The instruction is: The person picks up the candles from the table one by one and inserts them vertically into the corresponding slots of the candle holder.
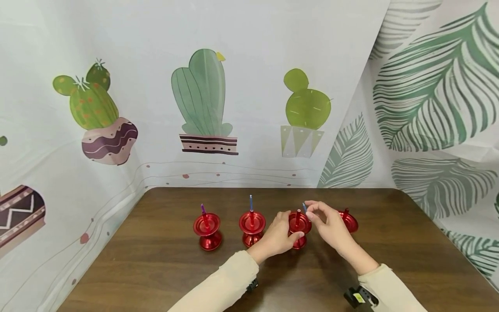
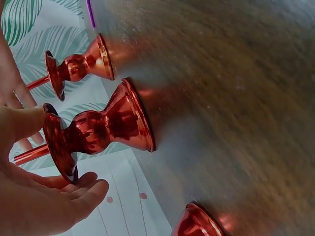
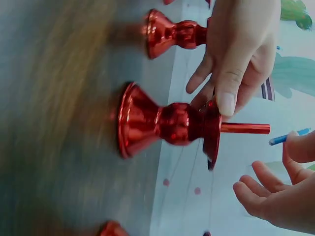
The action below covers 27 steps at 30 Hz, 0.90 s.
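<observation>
My left hand (image 1: 277, 236) grips the dish rim of a shiny red candle holder (image 1: 299, 243), thumb in front and fingers round the far side. The holder stands upright on the table, with a thin red tube (image 3: 246, 128) rising from its dish. Between thumb and index finger, my right hand (image 1: 330, 225) pinches a small blue candle (image 3: 278, 140). The candle's lower end is close to the tube's open top, apart from it in the right wrist view. The other right-hand fingers are spread.
Left of my hands stand a red holder (image 1: 210, 241) with a purple candle (image 1: 203, 209) and another holder (image 1: 252, 225) with a blue candle (image 1: 251, 203). A fourth holder (image 1: 352, 222) is partly behind my right hand. A purple candle (image 2: 90, 13) lies on the wooden table (image 1: 163, 260).
</observation>
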### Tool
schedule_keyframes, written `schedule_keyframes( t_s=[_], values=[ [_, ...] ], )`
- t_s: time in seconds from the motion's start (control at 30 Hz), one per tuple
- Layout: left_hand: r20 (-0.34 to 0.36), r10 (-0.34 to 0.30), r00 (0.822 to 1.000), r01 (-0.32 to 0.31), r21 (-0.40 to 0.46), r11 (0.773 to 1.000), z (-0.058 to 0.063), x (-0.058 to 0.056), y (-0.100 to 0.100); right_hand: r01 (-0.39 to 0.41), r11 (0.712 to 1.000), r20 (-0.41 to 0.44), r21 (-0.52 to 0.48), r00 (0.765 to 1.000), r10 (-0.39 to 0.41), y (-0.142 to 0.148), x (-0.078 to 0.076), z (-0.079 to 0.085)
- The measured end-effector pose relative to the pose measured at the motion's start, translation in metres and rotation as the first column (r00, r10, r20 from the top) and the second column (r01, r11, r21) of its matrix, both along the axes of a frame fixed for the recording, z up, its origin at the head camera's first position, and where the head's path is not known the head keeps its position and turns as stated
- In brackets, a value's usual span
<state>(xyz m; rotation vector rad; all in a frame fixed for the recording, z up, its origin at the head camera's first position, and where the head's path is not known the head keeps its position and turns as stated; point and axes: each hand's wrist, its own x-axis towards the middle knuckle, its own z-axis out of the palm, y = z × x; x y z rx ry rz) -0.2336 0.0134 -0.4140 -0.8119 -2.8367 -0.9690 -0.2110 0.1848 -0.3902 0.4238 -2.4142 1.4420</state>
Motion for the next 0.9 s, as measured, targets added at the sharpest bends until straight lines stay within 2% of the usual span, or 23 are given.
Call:
schedule_keyframes(
  t_s=[0.13, 0.23, 0.33, 0.7, 0.9],
  values=[
    [-0.012, -0.002, 1.000, 0.002, 0.001, 1.000, 0.000, 0.000, 0.000, -0.003, 0.986, 0.096, -0.168, 0.995, 0.019, -0.006, -0.010, 0.001],
    [-0.021, -0.006, 1.000, 0.006, -0.003, 1.000, -0.001, 0.000, 0.000, -0.015, 0.961, 0.115, -0.277, 0.992, 0.049, -0.010, -0.014, 0.002],
    [-0.024, -0.011, 1.000, 0.011, -0.007, 1.000, -0.001, -0.001, 0.000, -0.027, 0.940, 0.116, -0.341, 0.991, 0.071, -0.013, -0.018, 0.001],
    [-0.016, -0.014, 1.000, 0.014, -0.008, 1.000, 0.000, -0.001, -0.001, -0.039, 0.936, 0.045, -0.350, 0.997, 0.058, -0.018, -0.027, -0.008],
    [-0.010, -0.017, 1.000, 0.017, -0.008, 1.000, 0.000, 0.000, -0.001, -0.063, 0.936, 0.010, -0.347, 0.997, 0.070, -0.019, -0.027, -0.012]
  ],
)
